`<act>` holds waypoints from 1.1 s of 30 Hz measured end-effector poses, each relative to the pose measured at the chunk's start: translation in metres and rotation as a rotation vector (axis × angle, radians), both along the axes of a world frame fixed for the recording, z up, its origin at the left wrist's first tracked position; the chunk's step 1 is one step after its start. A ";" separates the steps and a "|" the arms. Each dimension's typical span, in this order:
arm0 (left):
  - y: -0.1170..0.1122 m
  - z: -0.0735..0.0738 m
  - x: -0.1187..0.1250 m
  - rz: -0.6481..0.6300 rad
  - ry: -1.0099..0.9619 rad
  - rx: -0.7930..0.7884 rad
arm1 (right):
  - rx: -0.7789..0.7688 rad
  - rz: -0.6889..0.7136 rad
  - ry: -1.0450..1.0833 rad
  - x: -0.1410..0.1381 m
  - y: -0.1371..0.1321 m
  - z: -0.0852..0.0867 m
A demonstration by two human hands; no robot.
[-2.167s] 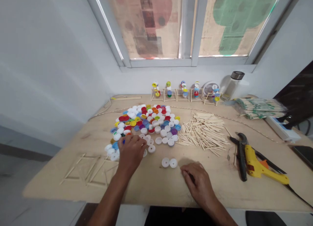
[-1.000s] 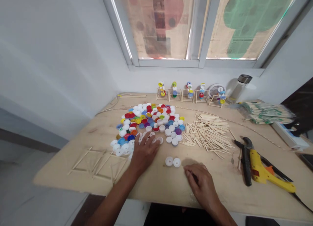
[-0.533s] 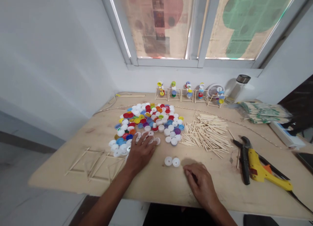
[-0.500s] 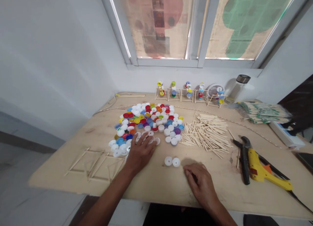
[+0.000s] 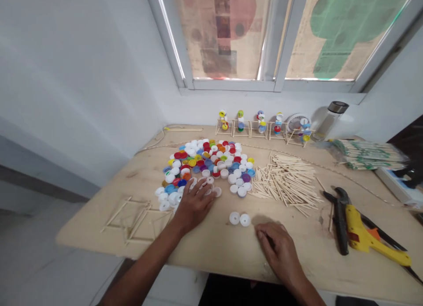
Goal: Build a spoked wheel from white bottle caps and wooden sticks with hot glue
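Note:
My left hand [image 5: 195, 205] lies palm down with fingers apart, its fingertips on white caps at the near edge of a pile of coloured plastic bottle caps [image 5: 198, 163]. Some caps under the fingers are hidden. Two white caps with centre holes, a left one [image 5: 234, 218] and a right one [image 5: 245, 220], sit side by side between my hands. Just right of them my right hand [image 5: 276, 245] rests on the table, fingers curled in loosely, with nothing visible in them.
Right of the caps lies a heap of short wooden sticks [image 5: 287, 182]. Black-handled cutters [image 5: 340, 222] and a yellow glue gun [image 5: 358, 235] are at the right. Stick frames [image 5: 137, 222] stand at left. Finished cap-and-stick models [image 5: 261, 123], a fan and a bottle [image 5: 330, 121] line the back.
The head view has shifted slightly, so everything sits a little further right. Both hands keep nearly the same place and pose on the table.

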State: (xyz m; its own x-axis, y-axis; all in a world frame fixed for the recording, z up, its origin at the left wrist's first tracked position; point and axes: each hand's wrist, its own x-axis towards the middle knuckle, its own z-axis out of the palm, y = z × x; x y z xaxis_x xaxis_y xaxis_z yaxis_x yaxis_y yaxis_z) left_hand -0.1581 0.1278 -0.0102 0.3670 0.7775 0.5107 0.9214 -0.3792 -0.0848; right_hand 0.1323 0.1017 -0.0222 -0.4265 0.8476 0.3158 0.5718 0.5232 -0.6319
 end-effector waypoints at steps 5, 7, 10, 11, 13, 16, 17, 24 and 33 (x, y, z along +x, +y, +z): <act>-0.003 0.001 -0.007 -0.036 0.009 -0.018 | 0.008 0.002 -0.007 -0.001 -0.001 0.000; -0.004 0.000 -0.010 -0.049 0.007 -0.024 | 0.019 0.002 -0.014 -0.001 0.000 -0.001; -0.004 -0.001 -0.014 -0.069 -0.012 -0.028 | 0.035 0.003 -0.018 -0.001 0.000 -0.002; -0.004 -0.002 -0.015 -0.077 -0.017 -0.024 | 0.036 0.002 -0.020 -0.001 -0.001 -0.003; -0.004 -0.003 -0.017 -0.091 -0.022 -0.014 | 0.028 -0.007 -0.027 -0.001 -0.001 -0.003; -0.004 -0.004 -0.019 -0.119 -0.020 -0.004 | 0.020 -0.018 -0.030 -0.002 -0.003 -0.003; -0.004 -0.004 -0.020 -0.128 -0.022 -0.006 | 0.013 -0.019 -0.032 -0.002 -0.003 -0.002; -0.006 -0.007 -0.024 -0.128 -0.064 -0.028 | -0.028 -0.031 -0.047 -0.003 -0.003 0.001; -0.006 -0.001 -0.019 -0.096 -0.038 -0.023 | -0.050 -0.022 -0.035 -0.006 -0.004 0.003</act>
State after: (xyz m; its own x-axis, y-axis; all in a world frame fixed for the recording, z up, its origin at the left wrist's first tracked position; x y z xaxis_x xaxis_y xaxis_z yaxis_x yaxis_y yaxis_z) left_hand -0.1775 0.1216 -0.0112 0.4207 0.7517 0.5079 0.8833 -0.4670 -0.0404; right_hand 0.1266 0.0979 -0.0194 -0.4173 0.8713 0.2582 0.6051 0.4784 -0.6364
